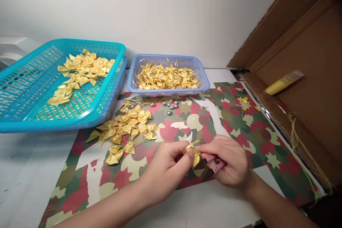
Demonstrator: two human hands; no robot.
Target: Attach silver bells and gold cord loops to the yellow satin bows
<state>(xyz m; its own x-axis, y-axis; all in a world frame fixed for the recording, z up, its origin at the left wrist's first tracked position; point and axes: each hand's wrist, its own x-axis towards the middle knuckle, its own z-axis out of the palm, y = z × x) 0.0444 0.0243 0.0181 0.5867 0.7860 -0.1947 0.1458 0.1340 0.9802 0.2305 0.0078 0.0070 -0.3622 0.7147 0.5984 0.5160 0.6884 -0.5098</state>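
Note:
Near the front middle, my left hand (169, 171) pinches a yellow ribbon bow (196, 159) with gold cord (192, 145) looped above it. My right hand (227, 160) touches the bow's right side with its fingertips and holds a pink-handled tool (218, 166) in its palm; the tool's working end is hard to make out. A pile of yellow bows (128, 124) lies left of my hands. Beyond them are several small silver bells (169, 113) and a bundle of gold cords (144, 102).
A turquoise basket (93, 110) with bows stands at the left. The blue basket (167, 93) at the back holds corded bows. One bow (242, 100) lies at the right on camouflage-patterned paper (256, 131). Cardboard (301, 50) with a yellow tube (280, 84) borders the right side.

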